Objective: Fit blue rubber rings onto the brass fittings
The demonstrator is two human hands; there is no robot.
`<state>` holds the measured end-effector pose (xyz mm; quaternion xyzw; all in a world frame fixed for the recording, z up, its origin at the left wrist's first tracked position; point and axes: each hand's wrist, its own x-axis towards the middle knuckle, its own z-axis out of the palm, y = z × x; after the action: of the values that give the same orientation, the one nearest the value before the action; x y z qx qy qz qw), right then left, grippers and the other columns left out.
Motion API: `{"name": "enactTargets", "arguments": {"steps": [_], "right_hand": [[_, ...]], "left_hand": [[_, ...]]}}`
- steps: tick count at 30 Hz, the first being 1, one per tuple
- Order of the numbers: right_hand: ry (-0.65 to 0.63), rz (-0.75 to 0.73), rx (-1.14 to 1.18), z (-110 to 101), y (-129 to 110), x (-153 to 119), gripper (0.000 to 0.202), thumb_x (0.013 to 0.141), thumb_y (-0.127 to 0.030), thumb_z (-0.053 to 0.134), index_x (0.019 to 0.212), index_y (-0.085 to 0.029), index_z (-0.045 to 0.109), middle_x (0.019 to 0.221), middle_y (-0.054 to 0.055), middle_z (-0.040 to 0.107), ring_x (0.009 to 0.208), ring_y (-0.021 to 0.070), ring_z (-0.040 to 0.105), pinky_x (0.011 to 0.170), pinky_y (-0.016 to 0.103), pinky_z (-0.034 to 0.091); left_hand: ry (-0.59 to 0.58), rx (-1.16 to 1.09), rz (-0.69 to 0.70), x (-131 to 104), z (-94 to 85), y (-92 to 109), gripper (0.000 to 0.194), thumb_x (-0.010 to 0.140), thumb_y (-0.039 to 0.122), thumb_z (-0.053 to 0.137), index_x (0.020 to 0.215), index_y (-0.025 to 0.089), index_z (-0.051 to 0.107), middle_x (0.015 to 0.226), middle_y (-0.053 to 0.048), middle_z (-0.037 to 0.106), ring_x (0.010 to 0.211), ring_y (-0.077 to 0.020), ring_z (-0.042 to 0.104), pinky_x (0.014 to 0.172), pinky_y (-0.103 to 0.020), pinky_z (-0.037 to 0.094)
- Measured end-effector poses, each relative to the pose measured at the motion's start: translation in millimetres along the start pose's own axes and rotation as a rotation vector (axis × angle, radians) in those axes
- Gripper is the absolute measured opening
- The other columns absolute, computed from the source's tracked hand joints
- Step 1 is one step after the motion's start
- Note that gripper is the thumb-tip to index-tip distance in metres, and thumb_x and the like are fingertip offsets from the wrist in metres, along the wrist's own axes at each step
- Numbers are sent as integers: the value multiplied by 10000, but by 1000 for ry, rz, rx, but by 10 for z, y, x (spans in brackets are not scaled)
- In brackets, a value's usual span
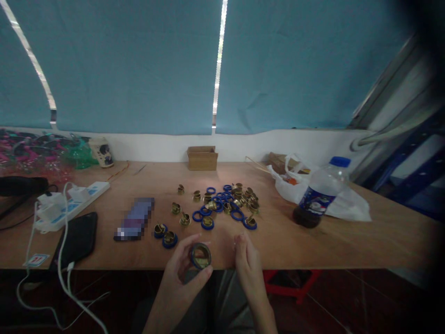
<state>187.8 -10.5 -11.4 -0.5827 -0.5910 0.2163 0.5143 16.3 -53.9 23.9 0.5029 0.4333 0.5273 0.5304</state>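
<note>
Between the thumb and fingers of my left hand point(186, 273) is a round brass fitting point(200, 256) with a dark blue rim, its opening facing me. My right hand point(247, 260) is beside it at the table's front edge, fingers curled together; whatever they may hold is too small to make out. Beyond my hands lie several brass fittings point(185, 219) and several blue rings point(237, 214). Some fittings sit in blue rings, such as the brass fitting with a ring point(169, 239) just beyond my left hand.
A phone point(135, 219), a power strip point(76, 206) with white cables and a black device point(78, 235) are on the left. A cardboard box point(202, 158) stands at the back. On the right are a bottle point(318, 195) of dark liquid and a white plastic bag point(347, 204).
</note>
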Motion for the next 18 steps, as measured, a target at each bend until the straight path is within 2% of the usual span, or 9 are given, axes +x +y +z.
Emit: {"name": "enactTargets", "arguments": {"steps": [6, 10, 14, 18], "right_hand": [[60, 32, 99, 45, -8, -34, 477, 992, -554, 237, 685, -238, 420, 604, -18, 456, 564, 170, 479, 545, 281, 382], [59, 37, 131, 15, -30, -19, 441, 980, -544, 322, 710, -224, 460, 637, -14, 473, 592, 168, 483, 568, 278, 382], [-63, 4, 186, -53, -74, -1, 396, 960, -501, 426, 731, -200, 545, 687, 5, 538, 675, 179, 536, 631, 270, 408], [-199, 4, 266, -103, -128, 1, 349, 937, -469, 504, 791, -178, 630, 783, 34, 629, 794, 200, 588, 714, 268, 424]], "left_hand": [[-31, 6, 8, -11, -7, -32, 437, 804, 180, 667, 1211, 235, 517, 1274, -99, 660, 1175, -236, 620, 1027, -389, 470], [-31, 25, 5, -12, -13, -24, 427, 807, 182, 663, 1206, 238, 521, 1276, -90, 659, 1177, -229, 619, 1026, -378, 468], [-38, 33, -9, -17, -5, -15, 419, 804, 182, 658, 1197, 239, 527, 1278, -83, 657, 1183, -225, 615, 1035, -373, 461], [-12, 7, -2, -15, 5, -29, 490, 775, 189, 684, 1227, 237, 498, 1285, -97, 652, 1196, -232, 608, 1032, -376, 465]]}}
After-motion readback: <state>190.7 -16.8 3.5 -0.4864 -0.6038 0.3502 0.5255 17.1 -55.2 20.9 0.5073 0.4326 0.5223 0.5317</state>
